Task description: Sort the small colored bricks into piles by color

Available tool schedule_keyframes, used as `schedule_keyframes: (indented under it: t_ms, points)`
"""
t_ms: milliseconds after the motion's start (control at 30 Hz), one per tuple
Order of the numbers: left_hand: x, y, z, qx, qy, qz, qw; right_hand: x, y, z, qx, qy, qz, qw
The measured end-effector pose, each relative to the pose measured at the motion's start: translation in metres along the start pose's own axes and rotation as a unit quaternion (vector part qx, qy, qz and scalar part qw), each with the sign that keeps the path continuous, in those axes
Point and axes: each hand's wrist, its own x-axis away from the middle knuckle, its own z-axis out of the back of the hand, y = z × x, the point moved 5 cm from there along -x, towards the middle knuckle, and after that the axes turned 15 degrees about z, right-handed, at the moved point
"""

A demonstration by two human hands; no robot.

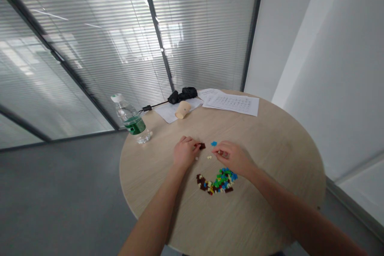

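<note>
My left hand (186, 153) is closed, its thumb and fingertips on a dark brown building brick (203, 146) just above the tabletop or resting on it; I cannot tell which. Opposite it, my right hand (232, 157) is pinched, and whatever lies between its fingertips is too small to make out. A blue brick (214, 143) lies between the two hands. Nearer to me are small cream bricks (209, 157). Below the hands spreads a curved pile of small bricks (220, 181) in green, blue, brown, cream, yellow and red.
All this is on a round wooden table (276, 156). A water bottle (135, 125) stands at its left edge. Toward the back are a paper cup (183, 109) on its side, a black bundle with a cord (189, 93) and printed sheets (235, 103). Glass partitions and a white wall enclose the table.
</note>
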Motion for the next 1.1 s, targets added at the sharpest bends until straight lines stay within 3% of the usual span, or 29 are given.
schedule_keyframes:
  t_ms: [300, 533, 633, 733, 833, 1100]
  points:
    - [0.001, 0.003, 0.001, -0.005, -0.015, 0.006, 1.000, -0.001, -0.001, 0.001, 0.004, -0.007, -0.006, 1.000]
    - [0.002, 0.000, 0.010, 0.043, 0.022, 0.013, 0.999, 0.000, -0.004, -0.005, -0.013, -0.016, 0.027, 0.999]
    - [0.002, -0.002, 0.014, 0.069, 0.045, 0.014, 0.997, -0.001, -0.016, -0.016, -0.018, -0.053, 0.091, 0.994]
    - [0.003, -0.002, 0.015, 0.083, 0.060, 0.009, 0.995, 0.001, -0.031, -0.034, -0.026, -0.133, 0.148, 0.980]
    - [0.004, -0.001, 0.016, 0.096, 0.059, -0.003, 0.994, 0.004, -0.038, -0.045, -0.013, -0.194, 0.161, 0.968]
    - [0.005, 0.002, 0.016, 0.109, 0.046, -0.021, 0.993, 0.007, -0.023, -0.048, -0.019, -0.187, 0.143, 0.972]
